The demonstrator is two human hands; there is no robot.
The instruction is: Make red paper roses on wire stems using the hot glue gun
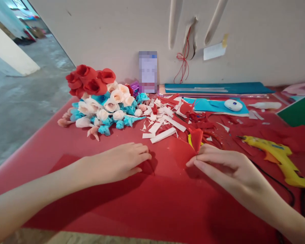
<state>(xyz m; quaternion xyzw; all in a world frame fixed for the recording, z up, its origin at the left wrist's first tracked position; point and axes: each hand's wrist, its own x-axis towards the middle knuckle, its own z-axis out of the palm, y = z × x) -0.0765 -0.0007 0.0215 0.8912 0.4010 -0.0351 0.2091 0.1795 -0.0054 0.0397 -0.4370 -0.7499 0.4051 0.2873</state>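
My right hand (223, 166) is closed, thumb and fingertips pinching the base of a red paper flower piece (197, 137) at a thin stem. A loose, broad red paper petal (179, 152) shows just left of those fingertips. My left hand (128, 157) rests low over the table, palm down, fingers slightly bent and thumb apart from the index finger. Beneath it lies red paper (63, 164), partly hidden by the hand and forearm and hard to tell from the red tabletop (152, 210).
Paper flowers (112, 105) are heaped at the back left. Red and white scraps (165, 122) lie mid-table, near a propped phone (147, 72). A yellow glue gun (277, 156) with a black cord lies right, a white mouse-shaped object (233, 105) behind it.
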